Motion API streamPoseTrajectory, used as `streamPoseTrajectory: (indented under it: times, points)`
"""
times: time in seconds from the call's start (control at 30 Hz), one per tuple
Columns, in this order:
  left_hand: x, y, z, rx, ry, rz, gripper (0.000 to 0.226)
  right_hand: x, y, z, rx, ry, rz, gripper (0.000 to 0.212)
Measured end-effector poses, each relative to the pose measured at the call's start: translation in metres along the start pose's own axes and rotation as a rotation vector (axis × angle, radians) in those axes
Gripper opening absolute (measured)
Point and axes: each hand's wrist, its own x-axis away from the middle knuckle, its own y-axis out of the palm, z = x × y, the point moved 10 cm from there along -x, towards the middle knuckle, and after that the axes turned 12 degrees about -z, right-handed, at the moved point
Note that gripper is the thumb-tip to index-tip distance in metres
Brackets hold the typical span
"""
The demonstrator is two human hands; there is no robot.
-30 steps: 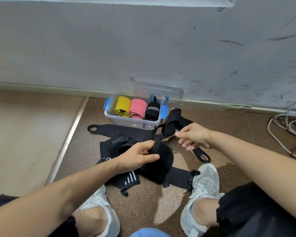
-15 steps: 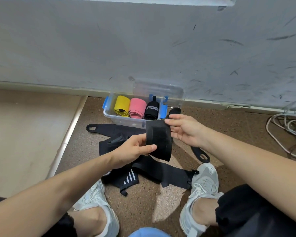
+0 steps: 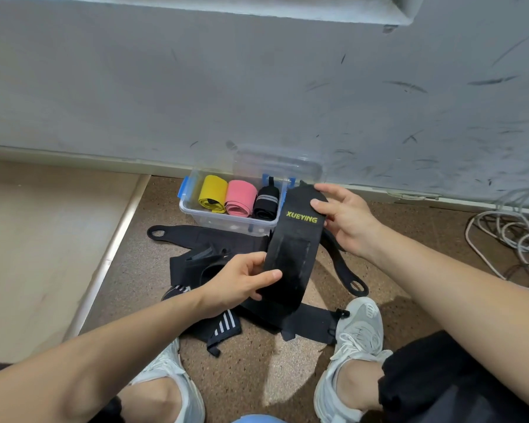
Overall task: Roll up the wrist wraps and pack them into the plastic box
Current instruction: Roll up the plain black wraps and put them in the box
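Note:
A black wrist wrap [image 3: 293, 248] with yellow lettering is stretched flat between my hands above the floor. My left hand [image 3: 239, 279] pinches its near end, thumb on top. My right hand [image 3: 345, 218] holds its far end by the edge. Behind it the clear plastic box [image 3: 226, 222] with blue latches stands open by the wall and holds a yellow roll [image 3: 212, 193], a pink roll [image 3: 240, 198] and a black roll [image 3: 266, 203]. More black wraps [image 3: 214, 248] lie in a loose pile on the floor under my hands.
The box's clear lid [image 3: 278, 164] leans on the grey wall. White cables [image 3: 513, 236] coil at the right. My two white shoes [image 3: 358, 331] flank the pile. A pale raised floor [image 3: 43, 239] lies to the left.
The wrap was a bunched lump in my left hand. My hands have pulled it out flat and long, the right hand moving up toward the box, and its lettered side now faces me.

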Motion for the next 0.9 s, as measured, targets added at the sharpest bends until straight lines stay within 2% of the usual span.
streamPoseTrajectory:
  times: [0.13,0.3,0.37,0.5,0.57,0.67,0.73,0.8,0.9]
  points:
    - [0.0,0.001,-0.011,0.01,-0.051,-0.021,0.017,-0.002,-0.003,-0.004,0.057,-0.061,-0.026,0.028]
    - [-0.004,0.017,-0.039,-0.007,-0.113,-0.097,0.015,-0.007,-0.003,0.001,0.254,-0.07,-0.045,0.038]
    - [-0.003,-0.002,-0.05,-0.097,-0.123,-0.017,0.016,-0.007,-0.001,0.004,0.352,-0.067,-0.079,0.038]
    - [0.01,-0.082,-0.061,-0.652,-0.22,0.311,0.025,-0.004,0.002,0.022,0.528,-0.014,-0.129,0.035]
    - [0.017,-0.115,-0.066,-0.795,-0.282,0.433,0.034,-0.008,0.004,0.034,0.56,0.03,-0.17,0.035]
    - [0.009,-0.13,-0.087,-0.926,-0.385,0.359,0.049,-0.009,0.01,0.048,0.647,0.07,-0.213,0.034]
    - [0.002,-0.13,-0.097,-0.973,-0.427,0.294,0.039,-0.008,0.013,0.054,0.714,0.083,-0.235,0.033]
    - [-0.003,-0.133,-0.091,-0.987,-0.393,0.33,0.025,-0.008,0.013,0.059,0.749,0.107,-0.251,0.033]
    - [-0.006,-0.142,-0.062,-0.932,-0.326,0.446,0.02,-0.01,0.008,0.065,0.785,0.154,-0.238,0.035]
